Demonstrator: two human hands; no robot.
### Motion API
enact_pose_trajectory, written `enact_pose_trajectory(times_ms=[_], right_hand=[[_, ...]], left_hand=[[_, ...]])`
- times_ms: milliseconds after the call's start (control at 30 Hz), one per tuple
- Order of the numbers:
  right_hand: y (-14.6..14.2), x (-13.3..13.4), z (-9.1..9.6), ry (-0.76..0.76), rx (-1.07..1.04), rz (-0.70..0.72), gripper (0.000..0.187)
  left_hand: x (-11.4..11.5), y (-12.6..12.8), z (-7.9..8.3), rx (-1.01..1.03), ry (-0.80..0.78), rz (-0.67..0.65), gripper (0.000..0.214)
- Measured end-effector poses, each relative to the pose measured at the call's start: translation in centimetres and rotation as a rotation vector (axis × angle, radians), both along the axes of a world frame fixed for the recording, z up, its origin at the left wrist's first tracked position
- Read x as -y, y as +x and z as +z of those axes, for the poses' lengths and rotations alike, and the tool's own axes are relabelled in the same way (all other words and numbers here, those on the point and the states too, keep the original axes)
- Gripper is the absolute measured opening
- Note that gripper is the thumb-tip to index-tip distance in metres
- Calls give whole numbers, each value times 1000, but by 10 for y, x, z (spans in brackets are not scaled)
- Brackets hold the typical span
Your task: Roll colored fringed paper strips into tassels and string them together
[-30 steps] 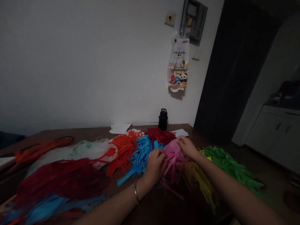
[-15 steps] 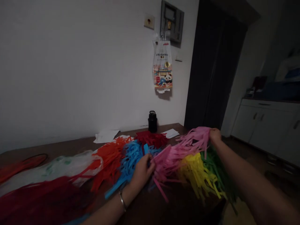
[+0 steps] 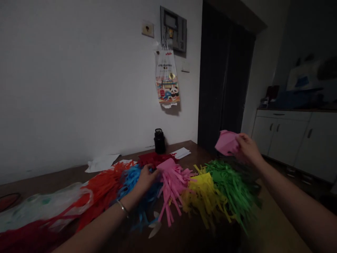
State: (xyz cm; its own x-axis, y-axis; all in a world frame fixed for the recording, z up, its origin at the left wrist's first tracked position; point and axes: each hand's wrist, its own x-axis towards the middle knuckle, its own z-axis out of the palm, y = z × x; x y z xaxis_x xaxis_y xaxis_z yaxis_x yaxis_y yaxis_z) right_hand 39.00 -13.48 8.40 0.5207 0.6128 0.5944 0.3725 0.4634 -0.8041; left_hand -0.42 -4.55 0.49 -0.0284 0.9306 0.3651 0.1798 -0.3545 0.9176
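Observation:
My right hand (image 3: 249,149) is raised at the right, its fingers closed on a piece of pink fringed paper (image 3: 228,142) held in the air; its lower strands are blurred. Over the table, my left hand (image 3: 144,181) has its thumb and fingers at the upper left edge of a pink fringed tassel (image 3: 172,175), seemingly pinching it. Blue fringe (image 3: 129,181) lies beneath and beside that hand. Right of the pink tassel are a yellow tassel (image 3: 204,182) and a green one (image 3: 229,179). Dark red fringe (image 3: 155,160) lies behind.
Orange fringe (image 3: 105,182), a clear plastic bag (image 3: 60,196) and dark red strips (image 3: 28,235) cover the table's left. A black bottle (image 3: 159,142) stands by the wall near white papers (image 3: 181,153). A printed bag (image 3: 168,80) hangs above. White cabinets (image 3: 284,130) stand at right.
The pink fringe stretched between my hands has come apart into two: one piece lifted by my right hand, one lying by my left. The view has swung right.

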Motion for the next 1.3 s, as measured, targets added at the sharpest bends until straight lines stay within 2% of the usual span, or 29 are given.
enact_pose_trajectory(times_ms=[67,167,233,267,300,367,467,567,667,733,867,933,1000,1033,1067,1133,1200,1300], right_hand=[[-36,15,-3,-79,198,206,26],[-98,43,-6,-173,503,502,21],[-134,62,-5,-190,635,639,15],[-150,70,-4,-190,686,695,14],[-163,78,-4,-177,733,735,14],[-183,89,-4,-146,789,786,16],[-202,95,-13,-138,767,826,17],[-217,87,-28,-159,721,848,21],[-234,70,-45,-154,717,833,23],[-247,61,-54,-119,717,789,21],[-278,62,-75,24,764,688,22],[-297,70,-94,97,846,741,21],[-317,79,-120,215,980,772,22],[-326,83,-134,307,1072,739,26],[-334,87,-148,365,1129,703,29],[-345,91,-171,392,1172,670,32],[-349,93,-186,328,1144,686,29],[-344,94,-194,250,1115,701,20]], left_hand=[[20,9,20,-53,146,-37,59],[67,17,46,-220,367,-233,88],[100,17,56,-452,515,-411,89],[114,15,59,-549,530,-476,85],[126,11,59,-625,479,-519,79],[145,-3,54,-706,231,-579,59],[165,-37,37,-766,-102,-666,23],[184,-78,20,-807,-179,-689,11],[197,-118,13,-859,-161,-598,12],[199,-146,13,-904,-105,-460,16],[190,-205,9,-1004,35,-111,28],[191,-231,-3,-1110,122,103,41],[202,-245,-22,-1247,203,330,52],[212,-246,-32,-1300,242,385,55],[223,-242,-40,-1327,267,387,58],[246,-222,-52,-1286,323,164,67],[261,-193,-57,-1204,346,-23,67],[261,-156,-58,-1129,313,-115,47]])
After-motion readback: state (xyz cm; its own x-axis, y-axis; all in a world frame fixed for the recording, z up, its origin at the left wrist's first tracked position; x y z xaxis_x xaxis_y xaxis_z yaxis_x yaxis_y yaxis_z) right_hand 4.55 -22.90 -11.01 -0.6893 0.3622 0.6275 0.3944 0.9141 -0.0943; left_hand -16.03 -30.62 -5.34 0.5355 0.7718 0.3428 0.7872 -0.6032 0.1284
